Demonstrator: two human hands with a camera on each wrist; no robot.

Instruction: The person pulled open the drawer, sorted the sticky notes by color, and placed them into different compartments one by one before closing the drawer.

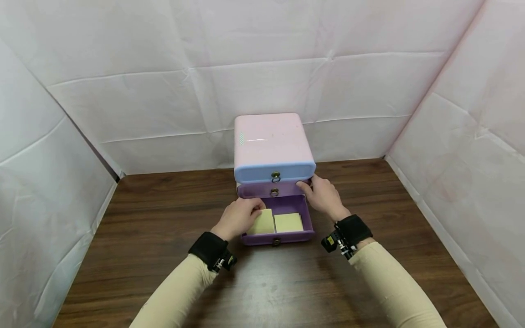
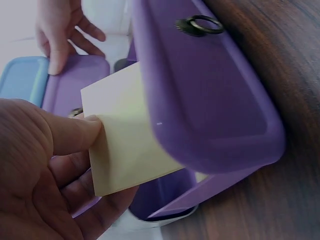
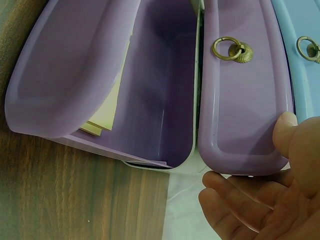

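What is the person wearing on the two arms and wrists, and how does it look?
Both arms have long, plain beige sleeves, the left sleeve and the right sleeve. Each wrist carries a wide black band: the left band and the right band. A small dark device with metal parts sits on each band. Both the left hand and the right hand are bare, without gloves.

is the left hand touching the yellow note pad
Touching: the left wrist view shows the left hand pinching the yellow note pad between thumb and fingers.

The left hand (image 1: 239,217) holds a pale yellow square paper note (image 1: 262,222) inside the open purple plastic bottom drawer (image 1: 293,238); the right hand (image 1: 321,195) seems to touch the closed purple middle drawer (image 1: 262,190).
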